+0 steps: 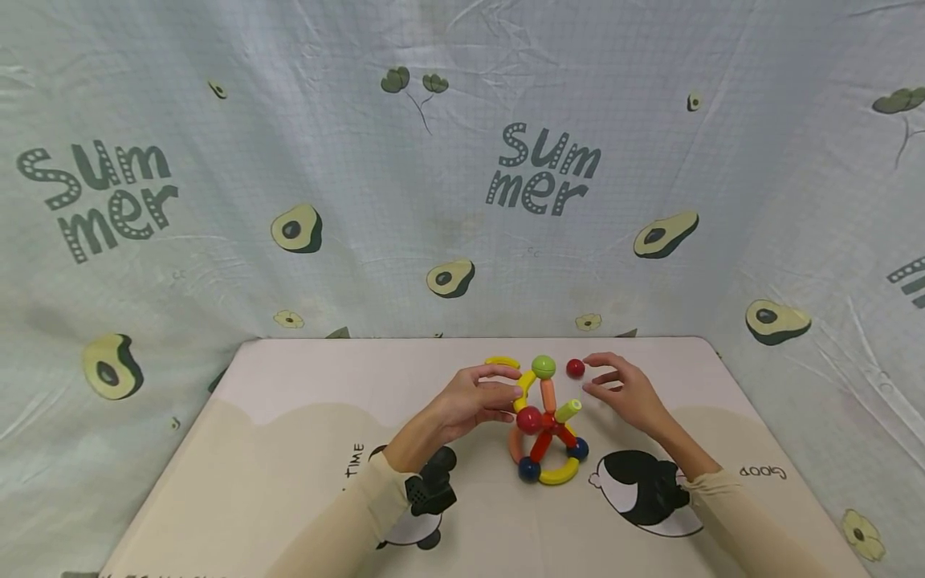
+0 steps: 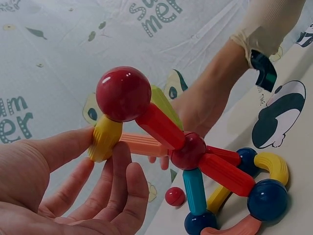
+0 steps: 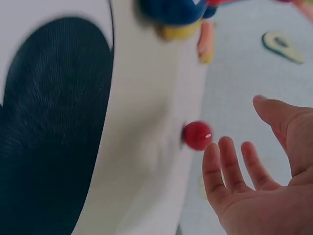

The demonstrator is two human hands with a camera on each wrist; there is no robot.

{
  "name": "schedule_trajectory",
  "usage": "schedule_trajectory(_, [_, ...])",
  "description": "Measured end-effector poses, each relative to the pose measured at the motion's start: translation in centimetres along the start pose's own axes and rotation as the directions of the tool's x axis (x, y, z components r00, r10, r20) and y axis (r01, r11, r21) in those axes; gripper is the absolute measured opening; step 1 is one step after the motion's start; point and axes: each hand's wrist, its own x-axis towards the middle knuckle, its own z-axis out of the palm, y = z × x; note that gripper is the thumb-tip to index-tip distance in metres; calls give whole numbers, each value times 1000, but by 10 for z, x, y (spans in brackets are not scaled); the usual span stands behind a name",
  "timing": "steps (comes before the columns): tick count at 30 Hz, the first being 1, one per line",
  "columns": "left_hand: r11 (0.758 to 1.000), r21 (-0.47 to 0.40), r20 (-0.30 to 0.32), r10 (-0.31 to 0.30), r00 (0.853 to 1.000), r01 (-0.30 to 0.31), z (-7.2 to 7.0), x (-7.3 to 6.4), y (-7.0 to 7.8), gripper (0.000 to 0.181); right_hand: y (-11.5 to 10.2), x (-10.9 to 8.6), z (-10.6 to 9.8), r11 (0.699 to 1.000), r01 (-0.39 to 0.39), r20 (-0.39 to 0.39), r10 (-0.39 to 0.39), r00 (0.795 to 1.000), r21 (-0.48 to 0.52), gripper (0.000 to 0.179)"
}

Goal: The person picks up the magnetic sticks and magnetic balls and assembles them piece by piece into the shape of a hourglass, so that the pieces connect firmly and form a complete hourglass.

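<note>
A structure of coloured magnetic sticks and balls stands on the table. My left hand (image 1: 470, 401) pinches its yellow curved stick (image 2: 106, 139) between thumb and fingers. That stick meets a large red ball (image 2: 123, 93). Red sticks (image 2: 227, 175), a teal stick (image 2: 195, 191) and an orange stick (image 2: 144, 144) spread from the red centre ball (image 2: 188, 151). Blue balls (image 1: 529, 470) join curved pieces at the base, and a green ball (image 1: 543, 367) sits high up. My right hand (image 3: 264, 191) has its fingers extended, beside a loose red ball (image 3: 197, 135) on the table.
A loose yellow curved stick (image 1: 502, 362) lies behind my left hand. The pale table (image 1: 289, 482) carries printed pandas and lettering. A cloth (image 1: 361, 160) with avocados and words hangs behind the table's far edge.
</note>
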Motion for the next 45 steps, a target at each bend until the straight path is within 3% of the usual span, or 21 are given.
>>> schedule_trajectory(4, [1000,-6,3,1,1000,-1,0,0,-1,33,14,11,4,998,-55,-26,55,998,-9,44])
schedule_trajectory(14, [1000,-6,7,10,1000,-10,-1,0,-2,34,32,31,18,992,-109,-29,108,994,-63,42])
schedule_trajectory(45, [997,25,32,68,997,-69,-2,1,-1,39,39,42,25,985,-145,-15,144,989,-98,32])
